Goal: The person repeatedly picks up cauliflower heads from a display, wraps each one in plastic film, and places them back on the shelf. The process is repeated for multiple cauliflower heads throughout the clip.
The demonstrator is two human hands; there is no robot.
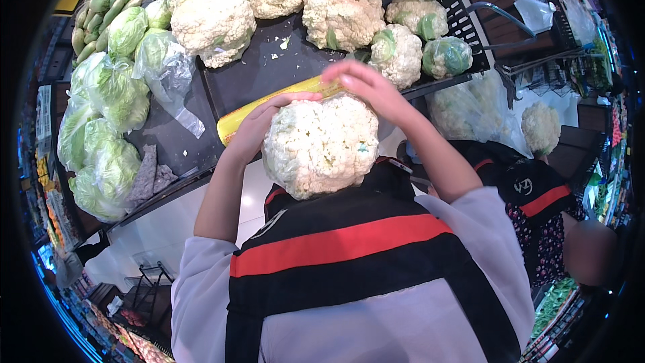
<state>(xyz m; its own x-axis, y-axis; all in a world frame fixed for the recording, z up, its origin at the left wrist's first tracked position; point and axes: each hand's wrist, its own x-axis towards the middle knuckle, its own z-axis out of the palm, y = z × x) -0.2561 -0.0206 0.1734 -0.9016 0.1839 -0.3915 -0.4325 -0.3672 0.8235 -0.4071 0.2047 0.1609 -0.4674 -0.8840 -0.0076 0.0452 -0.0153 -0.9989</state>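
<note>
A large white cauliflower head (322,143) is in front of my chest, with the shine of clear film along its left side. My left hand (267,116) grips its far left side, fingers stretched along the far edge. At the far right edge, my right hand (365,85) is bent over and blurred by motion; whether it touches the cauliflower or the film is unclear. Just beyond the cauliflower, a yellow roll of cling film (247,115) lies slantwise on the near edge of the black display stand (247,73). Its right end is hidden behind my right hand.
Several cauliflowers (211,15) are piled at the back of the stand. Bagged lettuces (118,93) and a grey cloth (147,176) lie on the left, with green radishes (98,10) behind. At the right stands another person in a black-and-red apron (534,186), beside a bagged cauliflower (473,106).
</note>
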